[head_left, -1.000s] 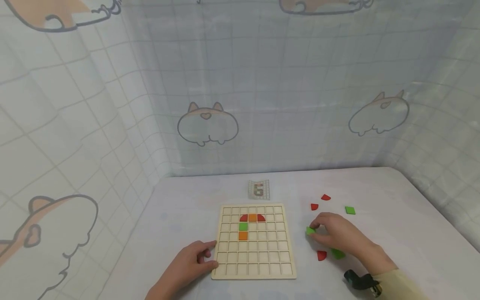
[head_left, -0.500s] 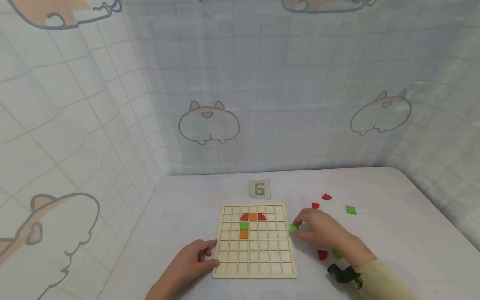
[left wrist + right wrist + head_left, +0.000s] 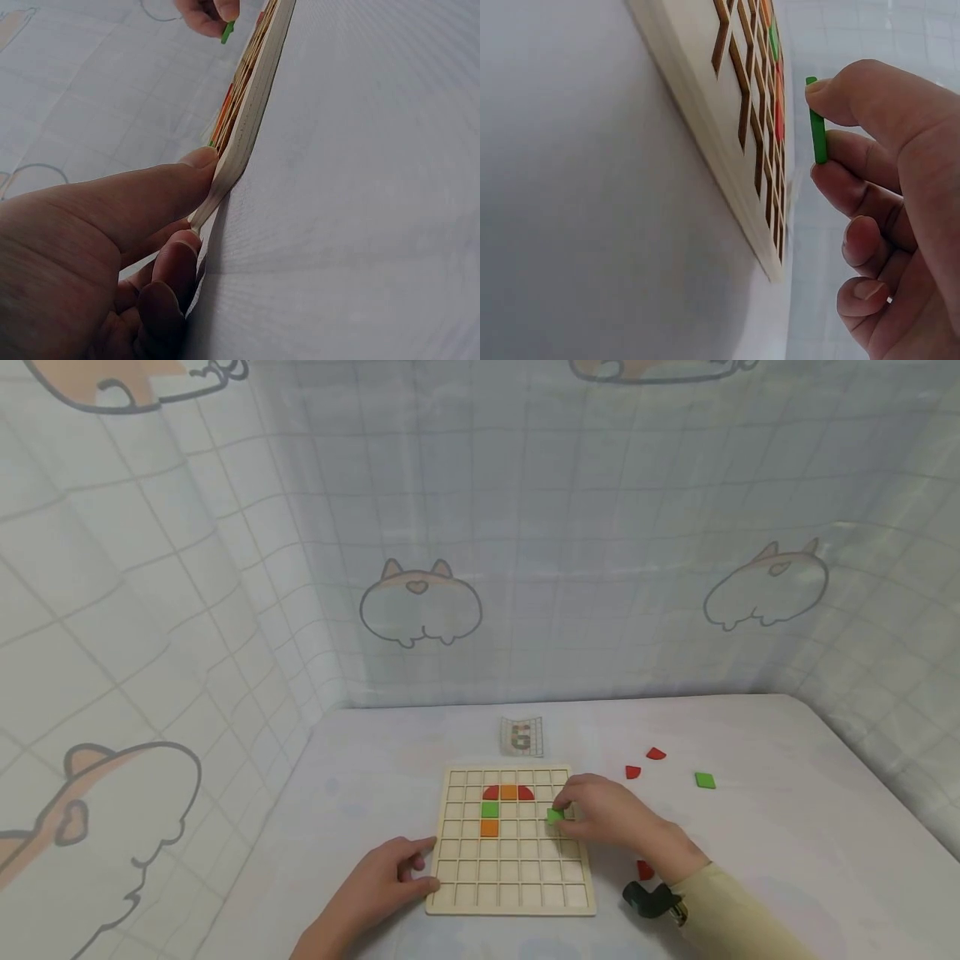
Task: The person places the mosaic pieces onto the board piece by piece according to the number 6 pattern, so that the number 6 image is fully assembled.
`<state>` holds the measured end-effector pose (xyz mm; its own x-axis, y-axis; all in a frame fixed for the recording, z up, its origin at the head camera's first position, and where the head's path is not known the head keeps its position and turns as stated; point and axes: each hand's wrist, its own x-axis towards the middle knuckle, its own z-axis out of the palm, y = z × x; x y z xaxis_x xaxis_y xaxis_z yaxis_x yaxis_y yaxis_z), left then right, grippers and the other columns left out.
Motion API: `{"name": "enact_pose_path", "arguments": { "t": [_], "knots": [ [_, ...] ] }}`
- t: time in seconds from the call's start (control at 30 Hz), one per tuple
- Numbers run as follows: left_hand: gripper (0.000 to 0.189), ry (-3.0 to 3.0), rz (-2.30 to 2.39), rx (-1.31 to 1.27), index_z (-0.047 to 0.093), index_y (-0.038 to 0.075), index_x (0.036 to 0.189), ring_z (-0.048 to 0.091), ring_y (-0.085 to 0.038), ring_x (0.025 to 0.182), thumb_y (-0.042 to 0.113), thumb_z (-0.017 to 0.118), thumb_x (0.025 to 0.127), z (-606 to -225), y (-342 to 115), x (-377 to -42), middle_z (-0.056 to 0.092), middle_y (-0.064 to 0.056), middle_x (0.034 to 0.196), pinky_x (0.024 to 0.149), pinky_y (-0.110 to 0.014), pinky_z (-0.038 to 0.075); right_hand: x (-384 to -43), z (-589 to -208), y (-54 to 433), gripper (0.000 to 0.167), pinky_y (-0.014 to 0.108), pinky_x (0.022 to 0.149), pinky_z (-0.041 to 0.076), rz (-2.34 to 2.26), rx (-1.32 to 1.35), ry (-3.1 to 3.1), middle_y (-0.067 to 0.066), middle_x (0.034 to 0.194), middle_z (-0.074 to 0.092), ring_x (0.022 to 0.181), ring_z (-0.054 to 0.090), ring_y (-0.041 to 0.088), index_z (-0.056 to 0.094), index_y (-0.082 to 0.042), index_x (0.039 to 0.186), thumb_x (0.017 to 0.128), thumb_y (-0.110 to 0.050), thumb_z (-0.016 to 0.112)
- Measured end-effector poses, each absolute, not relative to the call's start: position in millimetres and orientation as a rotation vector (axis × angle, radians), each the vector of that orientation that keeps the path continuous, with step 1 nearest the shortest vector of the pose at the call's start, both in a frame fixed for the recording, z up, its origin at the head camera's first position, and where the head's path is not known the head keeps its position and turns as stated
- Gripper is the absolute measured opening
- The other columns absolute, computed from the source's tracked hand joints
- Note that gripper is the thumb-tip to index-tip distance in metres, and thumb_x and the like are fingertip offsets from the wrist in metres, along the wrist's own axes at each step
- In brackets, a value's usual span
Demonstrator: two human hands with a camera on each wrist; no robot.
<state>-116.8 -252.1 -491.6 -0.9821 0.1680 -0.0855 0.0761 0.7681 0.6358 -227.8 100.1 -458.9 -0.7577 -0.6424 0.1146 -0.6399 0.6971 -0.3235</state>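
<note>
In the head view, a pale wooden grid board [image 3: 510, 897] lies on the table. Its cells hold two red quarter-round pieces [image 3: 491, 792], two orange squares [image 3: 489, 828] and one green square [image 3: 490, 810]. My left hand [image 3: 378, 881] holds the board's left edge, with thumb and forefinger set apart along it; the left wrist view shows the thumb tip [image 3: 201, 156] against the rim. Over the board's right columns, my right hand [image 3: 607, 810] pinches a green square tile [image 3: 818, 124] between thumb and fingers. That tile is raised off the grid in the right wrist view.
Behind the board lies a small pattern card [image 3: 522, 737] showing a G-like figure. Loose red pieces [image 3: 656, 753] and a green tile [image 3: 705, 780] lie on the right. Another red piece [image 3: 645, 870] sits by the right forearm. A grid-patterned curtain [image 3: 600, 527] encloses the table.
My right hand has carried the green tile leftward from the table beside the board to above its right columns. The left hand stays on the board's edge.
</note>
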Motion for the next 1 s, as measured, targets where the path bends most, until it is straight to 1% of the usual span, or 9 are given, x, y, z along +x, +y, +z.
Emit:
{"name": "enact_pose_path", "arguments": {
  "t": [0.17,0.33,0.7,1.0],
  "knots": [
    [0.067,2.823,1.002,0.190,0.064,0.012,0.133,0.048,-0.009,0.071,0.051,0.079,0.080,-492,-253,-117,0.055,0.010,0.088,0.059,-0.026,0.040,-229,-459,89,0.019,0.031,0.081,0.050,-0.585,-1.125,2.866,-0.015,0.093,0.062,0.089,0.057,0.009,0.077,-0.021,0.096,0.082,-0.034,0.079],
    [0.067,2.822,1.004,0.199,0.064,0.013,0.133,0.049,-0.009,0.072,0.051,0.078,0.080,-494,-254,-117,0.055,0.010,0.088,0.060,-0.026,0.040,-230,-459,79,0.020,0.032,0.083,0.051,-0.604,-1.133,2.845,-0.015,0.095,0.063,0.090,0.058,0.009,0.078,-0.021,0.098,0.082,-0.033,0.078],
    [0.067,2.812,1.009,0.190,0.064,0.013,0.133,0.048,-0.009,0.072,0.051,0.079,0.080,-494,-253,-117,0.054,0.009,0.088,0.060,-0.026,0.040,-228,-464,57,0.019,0.029,0.081,0.050,-0.596,-1.219,2.803,-0.015,0.093,0.062,0.087,0.055,0.005,0.077,-0.021,0.099,0.086,-0.034,0.075],
    [0.067,2.810,1.019,0.191,0.064,0.014,0.133,0.049,-0.009,0.073,0.051,0.079,0.080,-494,-254,-117,0.055,0.009,0.089,0.060,-0.026,0.040,-227,-466,45,0.020,0.028,0.078,0.049,-0.586,-1.297,2.789,-0.015,0.089,0.061,0.083,0.054,0.004,0.077,-0.019,0.096,0.085,-0.035,0.077]
  ]
}}
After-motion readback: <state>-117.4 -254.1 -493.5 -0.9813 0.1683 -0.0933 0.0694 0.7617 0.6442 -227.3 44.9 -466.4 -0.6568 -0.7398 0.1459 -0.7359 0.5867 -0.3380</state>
